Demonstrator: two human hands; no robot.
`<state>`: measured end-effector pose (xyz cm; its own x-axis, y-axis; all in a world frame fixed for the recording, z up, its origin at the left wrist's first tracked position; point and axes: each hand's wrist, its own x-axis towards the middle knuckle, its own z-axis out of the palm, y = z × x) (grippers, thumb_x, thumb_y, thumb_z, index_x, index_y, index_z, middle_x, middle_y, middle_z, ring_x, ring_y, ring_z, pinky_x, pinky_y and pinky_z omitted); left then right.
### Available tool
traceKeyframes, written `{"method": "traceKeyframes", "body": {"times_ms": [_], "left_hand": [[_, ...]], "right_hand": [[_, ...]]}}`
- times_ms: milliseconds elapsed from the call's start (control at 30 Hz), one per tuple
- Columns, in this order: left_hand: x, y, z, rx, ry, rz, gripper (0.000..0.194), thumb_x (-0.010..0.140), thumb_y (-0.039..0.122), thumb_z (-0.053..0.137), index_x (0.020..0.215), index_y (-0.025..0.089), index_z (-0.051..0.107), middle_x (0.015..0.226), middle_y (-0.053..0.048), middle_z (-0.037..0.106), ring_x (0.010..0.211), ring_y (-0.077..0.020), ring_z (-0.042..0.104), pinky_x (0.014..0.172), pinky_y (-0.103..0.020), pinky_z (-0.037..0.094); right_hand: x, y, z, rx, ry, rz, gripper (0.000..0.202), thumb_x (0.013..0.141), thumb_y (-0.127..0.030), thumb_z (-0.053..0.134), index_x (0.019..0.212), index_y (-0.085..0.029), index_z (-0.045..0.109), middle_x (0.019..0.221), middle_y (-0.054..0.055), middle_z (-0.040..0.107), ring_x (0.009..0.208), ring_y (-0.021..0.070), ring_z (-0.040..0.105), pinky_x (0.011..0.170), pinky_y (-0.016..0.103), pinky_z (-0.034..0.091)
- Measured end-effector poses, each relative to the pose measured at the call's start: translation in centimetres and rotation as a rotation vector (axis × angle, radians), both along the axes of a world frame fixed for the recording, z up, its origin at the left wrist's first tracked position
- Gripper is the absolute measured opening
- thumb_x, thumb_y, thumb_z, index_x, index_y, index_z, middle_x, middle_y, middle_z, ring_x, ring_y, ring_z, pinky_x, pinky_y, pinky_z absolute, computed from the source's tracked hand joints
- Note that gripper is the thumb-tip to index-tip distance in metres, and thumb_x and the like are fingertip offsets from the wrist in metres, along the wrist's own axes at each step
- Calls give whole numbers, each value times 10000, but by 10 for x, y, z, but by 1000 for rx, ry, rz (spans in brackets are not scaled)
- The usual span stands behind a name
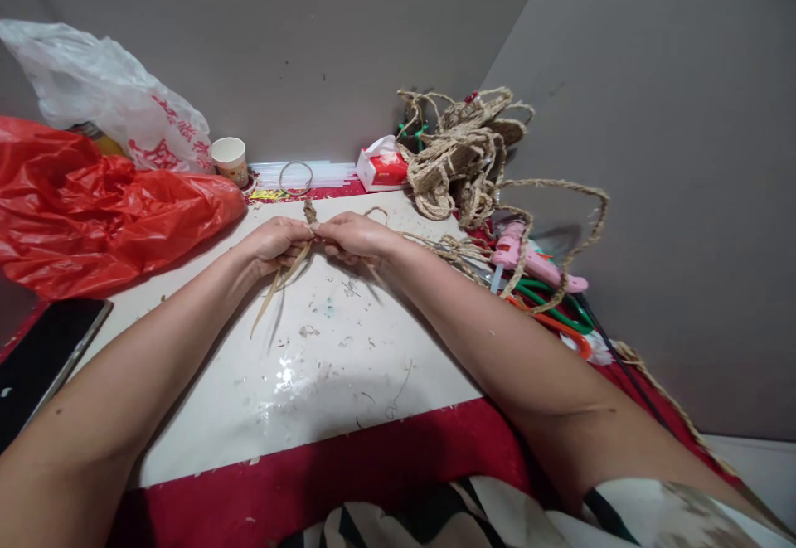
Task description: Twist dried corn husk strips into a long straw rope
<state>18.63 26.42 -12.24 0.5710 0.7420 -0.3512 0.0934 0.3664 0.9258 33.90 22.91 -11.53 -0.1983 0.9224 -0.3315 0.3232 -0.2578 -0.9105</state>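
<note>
My left hand (282,243) and my right hand (348,237) meet over the far part of the white board (323,415). Both are closed in a pinch on a short piece of braided straw cord (309,210), whose brown twisted end sticks up between them. Loose flat straw strands (266,306) hang down below my left hand toward the board. Another strand end shows under my right wrist. The fingertips hide where the strands cross.
A pile of braided straw rope (460,150), a pink glue gun (528,258) and a tissue pack (382,165) lie right. Clear sticks (329,173) and a paper cup (229,158) stand behind. A red plastic bag (112,216) and a phone (46,366) are left.
</note>
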Motion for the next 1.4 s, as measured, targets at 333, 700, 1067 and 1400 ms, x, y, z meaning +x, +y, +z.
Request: {"method": "traceKeyframes", "body": {"times_ms": [333, 700, 1067, 1400], "left_hand": [[-2, -3, 7, 154, 158, -64, 163, 770, 161, 609, 620, 136, 551, 412, 76, 314, 317, -11, 214, 336, -172, 113], [2, -14, 13, 99, 174, -117, 88, 753, 113, 498, 699, 134, 564, 573, -58, 646, 372, -113, 523, 397, -231, 422], [6, -21, 24, 169, 333, -110, 94, 783, 138, 498, 749, 127, 585, 593, -50, 656, 484, -144, 615, 459, -237, 471], [0, -7, 6, 166, 203, 12, 134, 793, 198, 593, 674, 136, 594, 500, 26, 506, 334, -38, 341, 359, -191, 263]], "right_hand": [[11, 12, -8, -270, 299, 100, 358, 899, -256, 471, 566, -170, 374, 385, -97, 220, 309, 23, 131, 325, 178, 71], [-7, -1, -5, -96, 302, -157, 331, 782, -94, 502, 485, -169, 375, 310, -80, 263, 288, 29, 169, 311, 197, 113], [0, 3, -9, -181, 410, -104, 279, 748, -65, 507, 527, -166, 372, 324, -86, 268, 290, 25, 185, 286, 146, 149], [9, 5, -4, -251, 470, 40, 199, 835, -93, 460, 641, -113, 500, 393, -108, 205, 350, 25, 77, 292, 128, 112]]}}
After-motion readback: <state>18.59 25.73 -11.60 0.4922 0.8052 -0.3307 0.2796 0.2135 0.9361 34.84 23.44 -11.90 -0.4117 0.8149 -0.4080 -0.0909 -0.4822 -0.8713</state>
